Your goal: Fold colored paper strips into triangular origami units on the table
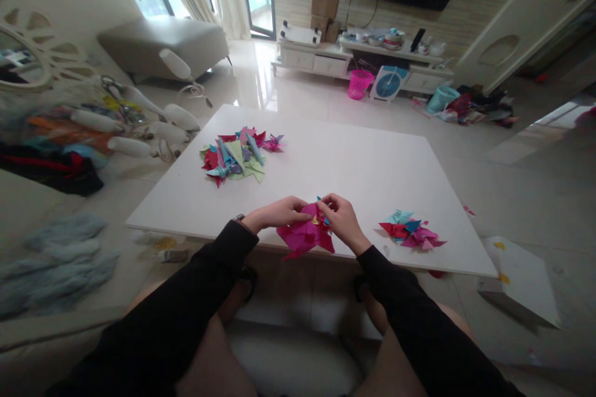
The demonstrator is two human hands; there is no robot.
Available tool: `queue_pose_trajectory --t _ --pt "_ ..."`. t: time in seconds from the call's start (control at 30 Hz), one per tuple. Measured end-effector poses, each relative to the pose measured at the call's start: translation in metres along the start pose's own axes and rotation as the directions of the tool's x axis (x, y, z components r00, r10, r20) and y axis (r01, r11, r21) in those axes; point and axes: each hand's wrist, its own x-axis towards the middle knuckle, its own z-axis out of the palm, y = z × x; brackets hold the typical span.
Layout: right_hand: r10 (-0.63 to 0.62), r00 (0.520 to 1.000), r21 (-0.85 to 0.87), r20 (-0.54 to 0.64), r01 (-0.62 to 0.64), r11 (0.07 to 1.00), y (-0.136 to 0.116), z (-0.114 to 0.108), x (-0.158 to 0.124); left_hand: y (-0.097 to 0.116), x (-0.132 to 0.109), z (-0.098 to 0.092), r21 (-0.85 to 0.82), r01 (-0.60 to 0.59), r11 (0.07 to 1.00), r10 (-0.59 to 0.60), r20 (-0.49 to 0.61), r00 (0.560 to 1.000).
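Note:
Between my hands, over the near edge of the white table [358, 164], is a magenta folded-paper piece [305, 234], with small yellow and blue-green paper bits showing near my fingertips. My left hand [282, 212] pinches its upper left side. On the upper right, my right hand [339, 216] closes its fingers on the same piece; its fingers partly hide what they grip. A heap of colourful folded-paper pieces [237, 158] lies at the table's left. To the right of my right hand sits a smaller pile of red, blue and pink folded paper [412, 231].
A white floor lamp [139, 124] with several shades stands close to the table's left side. Beyond the table are a pink basket [360, 84] and a TV stand [311, 61]. A white box [524, 279] rests on the floor at right.

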Motion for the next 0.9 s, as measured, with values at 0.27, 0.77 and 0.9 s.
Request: queue_pose_trajectory --t 0.27,0.77,0.9 --pt "0.213 0.969 0.358 0.124 -0.243 0.902 0.002 0.000 0.005 0.001 -0.004 -0.005 0.028 0.012 1.000 -0.012 0.009 1.000" --pt "0.307 0.868 0.565 0.389 -0.488 0.665 -0.014 -0.005 -0.001 0.001 -0.006 -0.009 0.058 -0.019 0.998 0.013 0.095 0.995" --pt "0.301 0.881 0.563 0.365 -0.466 0.682 -0.014 -0.005 -0.001 0.000 -0.006 -0.009 0.033 -0.028 0.999 0.027 0.037 0.999"
